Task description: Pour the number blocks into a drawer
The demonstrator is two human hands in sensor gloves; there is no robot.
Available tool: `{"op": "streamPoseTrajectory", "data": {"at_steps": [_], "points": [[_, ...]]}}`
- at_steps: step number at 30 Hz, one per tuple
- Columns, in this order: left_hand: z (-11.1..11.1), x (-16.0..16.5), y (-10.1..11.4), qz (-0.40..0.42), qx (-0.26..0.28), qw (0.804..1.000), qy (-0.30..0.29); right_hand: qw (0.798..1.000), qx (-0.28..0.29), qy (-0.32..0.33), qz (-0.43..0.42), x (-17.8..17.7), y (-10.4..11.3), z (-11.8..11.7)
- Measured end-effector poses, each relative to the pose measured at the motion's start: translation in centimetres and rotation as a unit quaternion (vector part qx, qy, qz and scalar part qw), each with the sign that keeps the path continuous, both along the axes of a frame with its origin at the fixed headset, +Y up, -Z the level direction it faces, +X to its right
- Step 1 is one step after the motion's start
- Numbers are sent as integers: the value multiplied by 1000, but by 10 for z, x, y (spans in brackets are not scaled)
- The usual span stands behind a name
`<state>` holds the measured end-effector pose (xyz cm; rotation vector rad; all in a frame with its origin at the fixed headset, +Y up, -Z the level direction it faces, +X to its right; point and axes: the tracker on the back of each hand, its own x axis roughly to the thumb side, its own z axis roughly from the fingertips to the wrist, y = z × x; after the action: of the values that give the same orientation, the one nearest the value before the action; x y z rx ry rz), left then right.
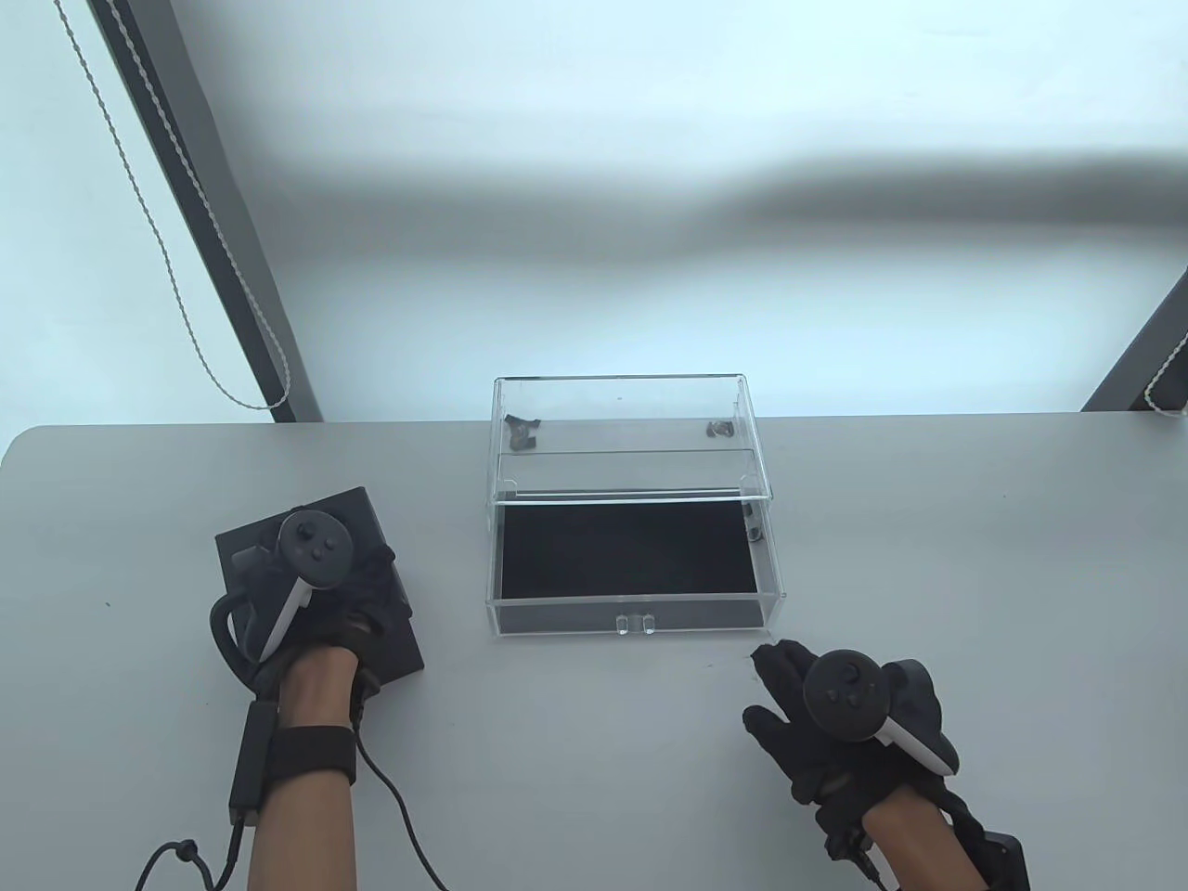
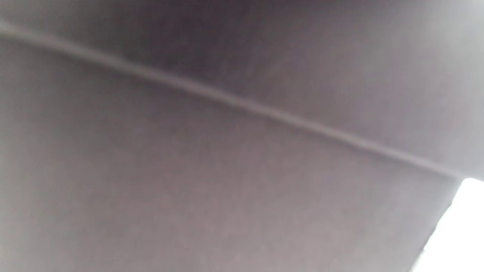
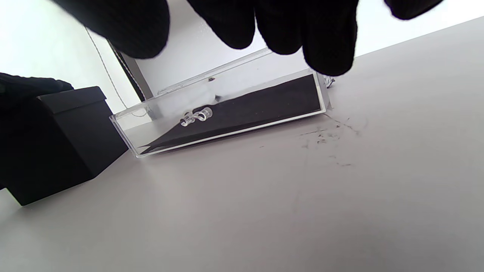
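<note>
A black box (image 1: 397, 640) stands on the table's left side, and my left hand (image 1: 364, 594) grips it from above, fingers over its right edge. The left wrist view is filled by a blurred dark surface of the box (image 2: 227, 170). A clear acrylic drawer (image 1: 640, 624) with a black lining is pulled out of its clear case (image 1: 620, 408) at the table's middle. My right hand (image 1: 767, 687) lies open on the table just in front of the drawer's front right corner, holding nothing. Its fingertips (image 3: 325, 45) hang above the drawer (image 3: 227, 128), with the box (image 3: 68, 143) to the left. No number blocks show.
Two small dark bits (image 1: 522, 432) (image 1: 719, 429) lie at the back of the case. A beaded cord (image 1: 186, 306) hangs past the table's far left. A glove cable (image 1: 399, 798) trails by my left forearm. Faint scratches (image 3: 329, 136) mark the table near the drawer's corner.
</note>
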<state>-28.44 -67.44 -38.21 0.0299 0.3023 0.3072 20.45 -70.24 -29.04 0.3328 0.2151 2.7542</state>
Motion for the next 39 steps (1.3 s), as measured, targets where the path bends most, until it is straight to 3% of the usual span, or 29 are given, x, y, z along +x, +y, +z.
{"op": "streamPoseTrajectory", "data": {"at_steps": [9,20,29,39], "points": [[14,4,-4,-9,23,1000,-17,1000,-1,-2,-4,1,-1,0],[48,26,-6,-31,49,996,-61,1000,-13,4,3,-3,-5,-1],[77,57,-6,-28,54,993,-105,1000,-25,6,7,-5,-8,-2],[108,114,-6,-24,57,982,-178,999,-35,9,10,-8,-11,-3]]}}
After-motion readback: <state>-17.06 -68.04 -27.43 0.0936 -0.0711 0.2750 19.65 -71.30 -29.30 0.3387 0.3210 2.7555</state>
